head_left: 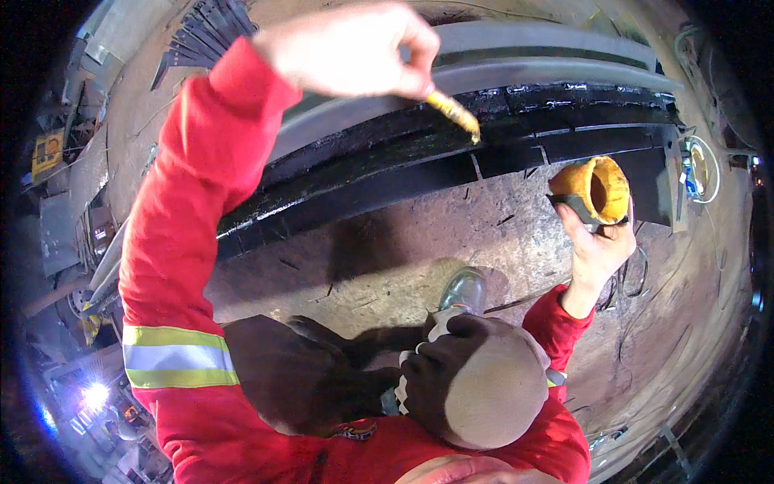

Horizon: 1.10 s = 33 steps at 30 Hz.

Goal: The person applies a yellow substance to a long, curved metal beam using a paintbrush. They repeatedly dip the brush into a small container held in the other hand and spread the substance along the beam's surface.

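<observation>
Brush (453, 112) sat in the left hand (347, 48), fingers closed round its handle up at 12 o'clock; yellow-stained bristle tip touched the upper edge of the black-coated steel beam (419, 153). Beam ran from 9 o'clock up toward 2 o'clock, wet black coat on most of it, grey uncoated flange (556, 68) just above. Right hand (595, 246) at 3 o'clock was closed on a yellow-crusted tin (595, 189), gripping it from below, mouth tilted toward the camera, dark inside. Tin sat just below the beam's right end, well apart from the brush tip. Red sleeve (173, 242) with a reflective band ran from 7 o'clock up to the left hand. Concrete floor (419, 242) lay below the beam, dusty brown. Person's dark knees (484, 379) were bent at 6 o'clock, grey shoe (463, 290) between them. White cable coil (701, 165) lay at 3 o'clock beyond the tin.
</observation>
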Each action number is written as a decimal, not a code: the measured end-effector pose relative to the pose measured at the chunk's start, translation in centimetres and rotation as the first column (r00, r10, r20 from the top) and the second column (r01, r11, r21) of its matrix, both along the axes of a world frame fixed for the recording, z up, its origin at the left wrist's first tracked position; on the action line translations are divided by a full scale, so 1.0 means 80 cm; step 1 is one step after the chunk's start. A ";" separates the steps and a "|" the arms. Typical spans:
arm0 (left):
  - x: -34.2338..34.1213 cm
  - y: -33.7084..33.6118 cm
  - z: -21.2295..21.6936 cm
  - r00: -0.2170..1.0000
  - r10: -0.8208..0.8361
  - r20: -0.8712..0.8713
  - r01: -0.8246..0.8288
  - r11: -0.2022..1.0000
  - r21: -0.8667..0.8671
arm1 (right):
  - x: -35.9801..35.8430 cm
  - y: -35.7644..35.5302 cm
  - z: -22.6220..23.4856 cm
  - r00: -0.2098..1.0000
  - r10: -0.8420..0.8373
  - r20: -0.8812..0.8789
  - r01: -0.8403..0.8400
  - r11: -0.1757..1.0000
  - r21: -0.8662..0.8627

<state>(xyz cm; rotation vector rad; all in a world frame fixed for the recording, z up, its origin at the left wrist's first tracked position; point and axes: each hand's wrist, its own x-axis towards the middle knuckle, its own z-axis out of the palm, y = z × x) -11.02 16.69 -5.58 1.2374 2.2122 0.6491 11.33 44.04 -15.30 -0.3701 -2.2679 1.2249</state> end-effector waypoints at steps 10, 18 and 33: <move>0.073 -0.032 0.135 0.902 -0.052 -0.428 0.095 0.992 0.081 | -0.025 -0.031 0.003 0.963 0.255 -0.092 -0.224 0.940 0.258; 0.122 0.038 0.103 0.741 -0.258 -0.620 0.347 0.937 0.025 | -0.025 -0.062 0.008 0.924 0.350 -0.153 -0.298 0.912 0.282; 0.109 -0.079 0.041 0.958 0.262 0.113 -0.284 0.906 0.315 | -0.026 -0.075 0.014 0.954 0.276 -0.120 -0.232 0.929 0.289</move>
